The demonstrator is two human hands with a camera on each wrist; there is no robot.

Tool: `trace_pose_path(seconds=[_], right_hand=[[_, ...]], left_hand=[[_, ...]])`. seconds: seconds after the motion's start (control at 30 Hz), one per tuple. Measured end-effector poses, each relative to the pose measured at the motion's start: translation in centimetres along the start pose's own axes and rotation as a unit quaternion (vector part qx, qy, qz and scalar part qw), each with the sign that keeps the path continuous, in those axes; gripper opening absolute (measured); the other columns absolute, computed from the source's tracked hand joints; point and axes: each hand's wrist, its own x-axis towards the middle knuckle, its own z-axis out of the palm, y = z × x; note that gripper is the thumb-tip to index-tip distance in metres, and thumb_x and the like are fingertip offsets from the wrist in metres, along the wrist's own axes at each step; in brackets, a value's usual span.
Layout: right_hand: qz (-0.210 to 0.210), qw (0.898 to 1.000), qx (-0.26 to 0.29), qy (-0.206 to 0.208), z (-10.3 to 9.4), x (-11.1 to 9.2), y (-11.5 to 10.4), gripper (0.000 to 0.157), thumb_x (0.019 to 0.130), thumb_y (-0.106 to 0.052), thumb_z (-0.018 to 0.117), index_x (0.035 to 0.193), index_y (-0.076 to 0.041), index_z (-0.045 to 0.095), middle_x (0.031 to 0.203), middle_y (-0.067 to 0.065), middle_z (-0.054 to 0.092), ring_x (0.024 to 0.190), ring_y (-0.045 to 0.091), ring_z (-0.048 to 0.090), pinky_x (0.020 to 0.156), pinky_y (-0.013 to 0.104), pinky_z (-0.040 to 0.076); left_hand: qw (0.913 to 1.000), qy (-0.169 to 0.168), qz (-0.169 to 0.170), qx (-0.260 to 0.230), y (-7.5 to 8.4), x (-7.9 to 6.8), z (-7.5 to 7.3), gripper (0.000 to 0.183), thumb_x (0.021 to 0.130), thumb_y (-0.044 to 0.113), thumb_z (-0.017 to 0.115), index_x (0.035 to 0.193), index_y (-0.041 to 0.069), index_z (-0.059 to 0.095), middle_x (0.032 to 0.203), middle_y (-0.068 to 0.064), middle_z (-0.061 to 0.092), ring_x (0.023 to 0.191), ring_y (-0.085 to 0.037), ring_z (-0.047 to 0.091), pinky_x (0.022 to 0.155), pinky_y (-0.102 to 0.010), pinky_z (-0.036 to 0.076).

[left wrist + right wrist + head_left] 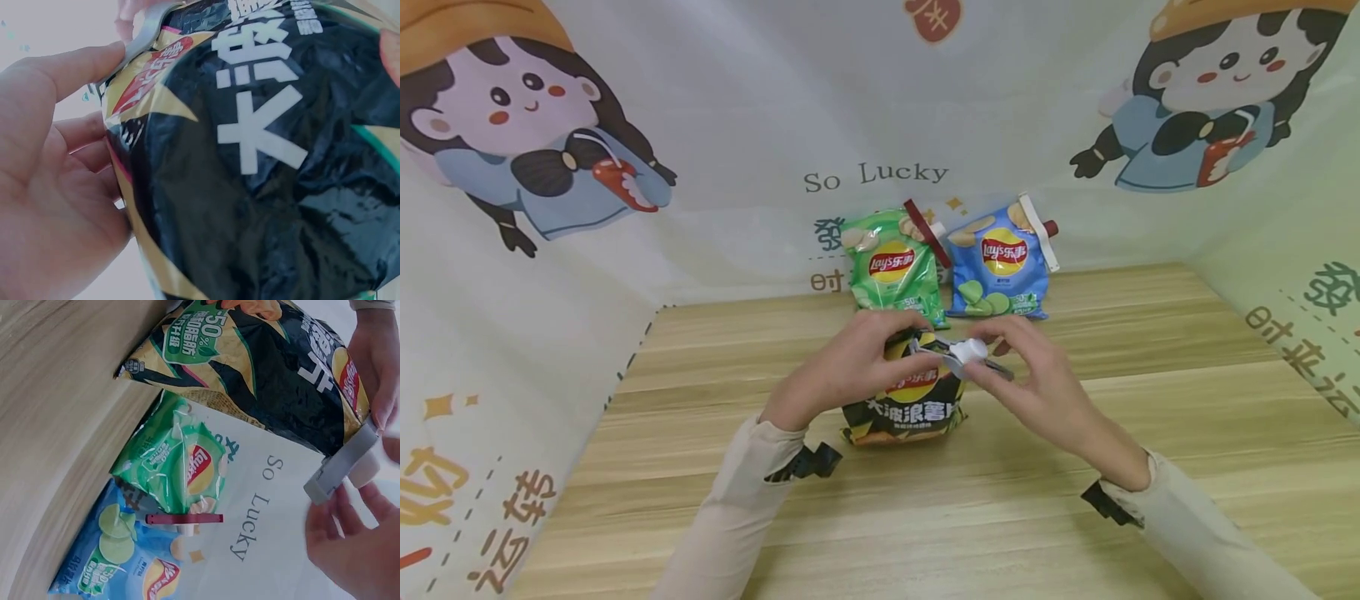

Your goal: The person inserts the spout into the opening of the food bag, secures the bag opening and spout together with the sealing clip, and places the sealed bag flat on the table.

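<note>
A black Lay's chip bag (904, 423) stands upright on the table, its printed front toward me. Across its top edge sits a grey sealing clip (340, 467) with a white spout cap (976, 348). My left hand (861, 360) pinches the bag's top and the clip's left end, thumb in front and fingers behind. At the clip's right part, my right hand (1037, 375) holds it beside the cap between thumb and fingers. In the right wrist view the clip juts past the bag's corner. Whether its jaws are fully closed cannot be seen.
Behind stand a green Lay's bag (891, 279) with a dark red clip (927, 233) and a blue Lay's bag (1000, 271) with a white clip (1039, 233). Both lean near the printed backdrop (737, 125). The wooden table (700, 467) extends to both sides.
</note>
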Motion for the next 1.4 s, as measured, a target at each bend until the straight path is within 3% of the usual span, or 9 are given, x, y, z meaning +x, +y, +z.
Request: trace_pose_path(seconds=[0.2, 0.47, 0.6, 0.7, 0.8, 0.9, 1.0, 1.1, 1.4], right_hand=[[0.045, 0.997, 0.016, -0.056, 0.2, 0.1, -0.1, 0.046, 0.089, -0.012, 0.076, 0.131, -0.005, 0.059, 0.118, 0.005, 0.066, 0.101, 0.016, 0.062, 0.084, 0.034, 0.056], [0.040, 0.998, 0.013, -0.045, 0.3, -0.1, 0.0, 0.034, 0.087, -0.008, 0.077, 0.118, -0.003, 0.064, 0.107, 0.006, 0.068, 0.090, 0.016, 0.063, 0.077, 0.036, 0.058], [0.048, 0.998, 0.013, -0.044, 0.4, -0.2, 0.1, 0.033, 0.089, -0.007, 0.075, 0.119, -0.001, 0.063, 0.107, 0.008, 0.068, 0.092, 0.018, 0.063, 0.079, 0.039, 0.058], [0.062, 0.997, 0.014, -0.034, 0.5, -0.2, 0.1, 0.032, 0.090, -0.007, 0.074, 0.120, -0.001, 0.063, 0.107, 0.009, 0.067, 0.093, 0.019, 0.063, 0.081, 0.038, 0.057], [0.076, 0.997, 0.014, -0.010, 0.7, -0.2, 0.1, 0.032, 0.090, -0.008, 0.073, 0.120, -0.002, 0.063, 0.103, 0.010, 0.067, 0.088, 0.018, 0.062, 0.075, 0.032, 0.057], [0.087, 0.996, 0.020, 0.017, 1.0, -0.3, 0.2, 0.031, 0.091, -0.008, 0.073, 0.119, -0.002, 0.063, 0.100, 0.010, 0.067, 0.082, 0.018, 0.060, 0.068, 0.025, 0.054], [0.090, 0.995, 0.038, 0.031, 1.2, -0.4, 0.5, 0.030, 0.092, -0.007, 0.071, 0.120, -0.002, 0.063, 0.101, 0.009, 0.066, 0.082, 0.019, 0.060, 0.068, 0.022, 0.053], [0.091, 0.994, 0.050, 0.033, 1.3, -0.5, 0.6, 0.030, 0.092, -0.005, 0.070, 0.121, -0.002, 0.062, 0.104, 0.010, 0.066, 0.086, 0.019, 0.062, 0.072, 0.022, 0.054], [0.085, 0.993, 0.078, 0.004, 0.9, -0.2, 0.4, 0.030, 0.091, 0.000, 0.070, 0.119, 0.001, 0.060, 0.110, 0.014, 0.065, 0.096, 0.022, 0.062, 0.082, 0.023, 0.055]], left_hand=[[0.9998, 0.015, 0.012, -0.004, 0.0, -0.1, 0.0, 0.023, 0.094, 0.031, 0.070, 0.107, 0.012, 0.068, 0.088, 0.005, 0.064, 0.075, -0.009, 0.056, 0.065, -0.025, 0.050], [0.9985, 0.032, 0.042, -0.012, 0.1, -0.1, 0.3, 0.014, 0.094, 0.023, 0.071, 0.099, 0.010, 0.069, 0.081, 0.006, 0.066, 0.067, -0.008, 0.054, 0.059, -0.024, 0.047], [0.9986, 0.039, 0.031, -0.018, 0.2, -0.1, 0.4, 0.018, 0.095, 0.025, 0.070, 0.104, 0.010, 0.066, 0.084, 0.004, 0.066, 0.069, -0.008, 0.055, 0.061, -0.023, 0.049], [0.9966, 0.070, 0.012, 0.041, 0.5, -0.1, 0.4, 0.026, 0.093, 0.032, 0.072, 0.105, 0.010, 0.063, 0.083, 0.003, 0.064, 0.070, -0.009, 0.054, 0.067, -0.024, 0.048], [0.9830, 0.092, -0.001, 0.159, 0.9, -0.3, 0.2, 0.032, 0.092, 0.040, 0.071, 0.097, 0.010, 0.064, 0.075, 0.004, 0.061, 0.067, -0.011, 0.051, 0.078, -0.030, 0.046], [0.9718, 0.072, -0.008, 0.225, 1.3, -0.3, 0.5, 0.032, 0.096, 0.043, 0.064, 0.089, 0.012, 0.064, 0.066, 0.006, 0.054, 0.063, -0.012, 0.050, 0.076, -0.032, 0.045], [0.9837, 0.018, -0.030, 0.176, 1.2, 0.0, 1.2, 0.033, 0.101, 0.041, 0.057, 0.081, 0.015, 0.061, 0.063, 0.007, 0.048, 0.058, -0.009, 0.048, 0.060, -0.025, 0.043], [0.9940, -0.003, -0.053, 0.096, 0.8, 0.2, 1.7, 0.035, 0.103, 0.039, 0.053, 0.077, 0.016, 0.059, 0.061, 0.007, 0.046, 0.054, -0.007, 0.046, 0.052, -0.022, 0.040], [0.9958, 0.046, -0.032, -0.072, 0.3, 0.3, 1.6, 0.015, 0.100, 0.028, 0.062, 0.100, 0.013, 0.064, 0.089, 0.005, 0.069, 0.085, -0.005, 0.066, 0.074, -0.026, 0.056]])
